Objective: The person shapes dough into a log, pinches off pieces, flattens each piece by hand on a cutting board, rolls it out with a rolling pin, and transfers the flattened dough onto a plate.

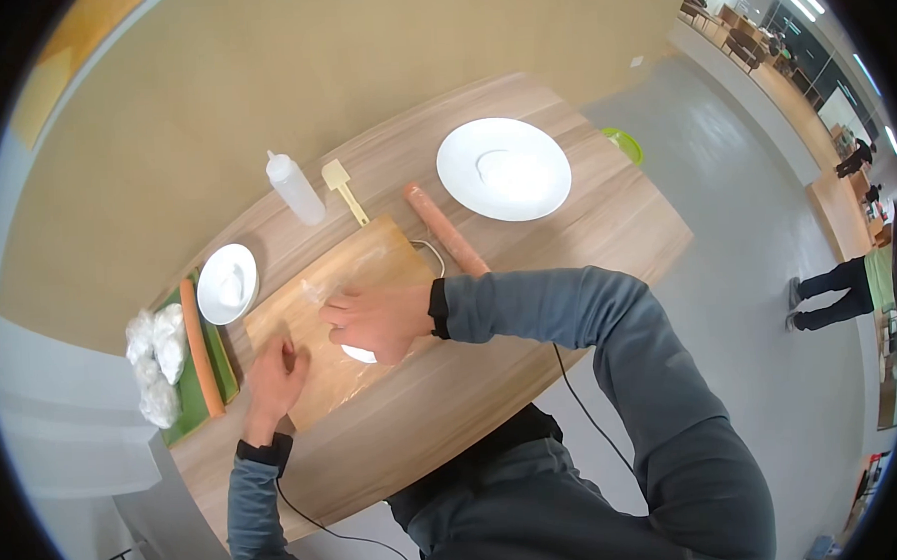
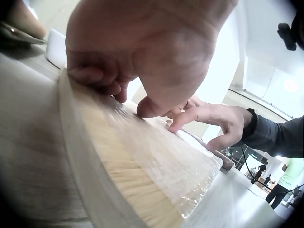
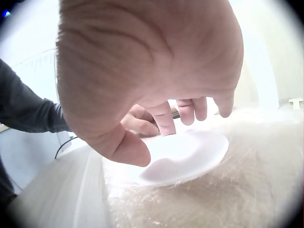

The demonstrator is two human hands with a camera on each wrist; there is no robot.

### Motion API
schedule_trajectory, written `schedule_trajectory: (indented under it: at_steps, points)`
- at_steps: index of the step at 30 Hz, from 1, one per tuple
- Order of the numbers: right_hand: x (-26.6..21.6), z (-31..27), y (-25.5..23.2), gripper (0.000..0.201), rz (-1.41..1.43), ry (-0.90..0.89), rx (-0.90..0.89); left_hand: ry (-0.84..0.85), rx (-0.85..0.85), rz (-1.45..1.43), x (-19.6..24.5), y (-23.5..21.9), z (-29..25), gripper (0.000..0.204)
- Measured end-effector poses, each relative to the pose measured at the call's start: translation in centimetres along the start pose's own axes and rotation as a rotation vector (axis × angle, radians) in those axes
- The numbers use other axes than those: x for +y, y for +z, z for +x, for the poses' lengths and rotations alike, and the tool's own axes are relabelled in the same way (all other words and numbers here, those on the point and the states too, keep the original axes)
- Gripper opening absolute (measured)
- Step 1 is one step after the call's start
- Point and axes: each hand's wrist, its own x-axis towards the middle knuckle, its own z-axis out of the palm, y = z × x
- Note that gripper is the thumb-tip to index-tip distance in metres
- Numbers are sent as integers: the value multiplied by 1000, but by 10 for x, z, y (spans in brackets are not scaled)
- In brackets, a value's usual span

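Note:
A flat, round white piece that looks like dough [image 3: 194, 159] lies on a wooden board [image 1: 300, 311] covered with clear plastic film [image 2: 161, 166]. In the head view only a strip of it shows below my right hand [image 1: 382, 321]. That hand arches over the piece, thumb near its close edge and fingers pointing down at its far side. My left hand [image 1: 276, 381] rests at the board's left end. Its bent fingertips [image 2: 145, 108] touch the film near the board's edge, with the white piece farther in.
Left of the board are a white bowl [image 1: 209, 288], an orange-brown rod [image 1: 199, 351] and plastic-wrapped white lumps [image 1: 154, 343] on a green mat [image 1: 189, 413]. Behind stand a squeeze bottle [image 1: 295, 190] and spatula [image 1: 345, 192]. A rolling pin [image 1: 444, 228] and large white plate [image 1: 454, 170] lie right.

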Motion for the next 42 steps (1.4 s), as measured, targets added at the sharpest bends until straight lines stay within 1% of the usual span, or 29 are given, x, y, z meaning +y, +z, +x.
schedule_trajectory:
  at_steps: [1,3,4,6,7,9,11,13,15,16,17,18,19,20,22,26,28,30,31,32,33,34,35,37,38,39,40,41,42]
  points:
    - [3,3,0,39,-2,1,5,3,1,4,0,0,-1,27]
    - [10,9,-2,33,69,-98,109,19,13,-10,0,0,-1,28]
    - [12,12,-3,33,69,-99,110,19,14,-8,0,0,-1,28]
    - [18,18,-5,28,193,106,-193,-4,0,-17,-1,-1,-1,28]
    - [15,16,-17,28,195,97,-198,-15,3,-18,-1,-1,-2,28]
    - [13,-4,-41,30,374,158,-32,-9,-6,-12,-1,-2,0,28]
    - [30,-36,-37,40,418,78,301,13,26,-19,-2,-1,-1,27]
    - [11,-57,-106,43,425,668,133,35,53,-34,-4,2,-3,26]
    - [62,-105,-105,39,470,789,391,61,89,-34,-7,5,-2,25]
    - [78,-127,-117,37,304,886,418,60,89,-44,-5,5,-2,25]
    - [99,-155,-114,36,289,842,587,34,64,-40,-3,2,-2,24]
    - [119,-182,-111,36,387,925,708,9,40,-33,-2,1,-2,24]
    - [117,-193,-120,34,454,1114,773,7,41,-38,-2,2,-2,24]
    - [136,-215,-110,34,518,1134,859,13,45,-30,-3,3,-2,24]
    - [144,-234,-104,36,527,1234,829,18,49,-20,-5,3,-1,24]
    - [163,-252,-72,36,469,1266,744,31,36,-7,-8,5,0,24]
    - [177,-260,-51,37,-35,1120,643,16,42,-6,-8,4,-1,24]
    - [190,-270,-37,38,-445,923,582,37,43,-25,0,1,-2,24]
    - [195,-277,-36,39,-477,848,554,33,16,10,-1,1,-1,24]
    - [208,-286,-28,41,-709,828,429,11,-10,48,-3,1,0,25]
    - [232,-305,-17,43,-723,773,384,-29,-66,6,-2,-5,2,24]
    - [242,-317,-11,42,-715,861,358,11,-70,-33,-10,-6,5,23]
    - [266,-335,-3,47,-647,923,278,68,-76,-75,-19,-9,9,23]
    - [227,-312,-21,48,-621,974,485,59,-84,-147,-14,-31,17,21]
    - [212,-300,-31,48,-611,954,492,93,23,-139,-18,-40,25,19]
    - [193,-285,-42,48,-527,937,526,132,125,-135,-22,-48,34,17]
    - [176,-271,-48,49,-441,924,553,69,174,-113,-23,-59,45,17]
    - [160,-254,-54,49,-440,919,547,10,222,-95,-26,-70,57,17]
    - [144,-236,-58,48,-401,843,554,8,223,-97,-35,-77,69,17]
